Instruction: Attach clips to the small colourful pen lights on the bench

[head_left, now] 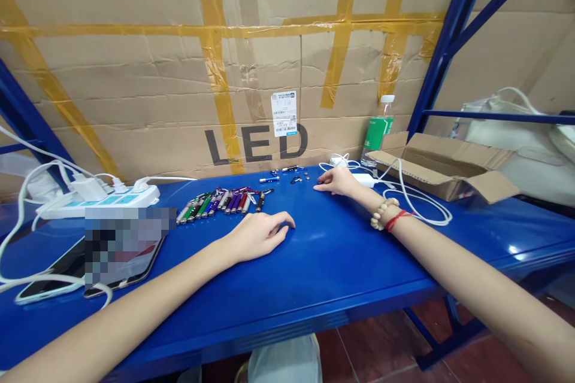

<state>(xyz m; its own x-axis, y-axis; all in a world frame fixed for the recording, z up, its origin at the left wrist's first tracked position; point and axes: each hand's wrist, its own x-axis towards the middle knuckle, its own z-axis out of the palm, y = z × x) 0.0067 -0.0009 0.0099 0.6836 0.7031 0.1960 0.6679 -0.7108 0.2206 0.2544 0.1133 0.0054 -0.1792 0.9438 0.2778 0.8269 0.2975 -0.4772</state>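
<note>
My left hand (259,237) rests low over the blue tabletop, its thumb and forefinger apart with nothing between them. Just beyond it lies a row of small metal penlights (224,202) in several colours, with keyring clips. My right hand (338,182) is farther back, fingertips drawn together at the tabletop; whatever they pinch is too small or hidden to make out. Left of those fingertips are tiny round pieces (307,178) and a small dark clip (296,180). A blue penlight body (269,179) and a black penlight (290,169) lie nearby.
White cables (417,209) coil to the right, beside an open cardboard box (442,170) and a green-labelled bottle (378,131). A power strip (103,202) and two phones (58,269) occupy the left. A large taped carton (171,90) forms the back, between blue metal posts (438,72).
</note>
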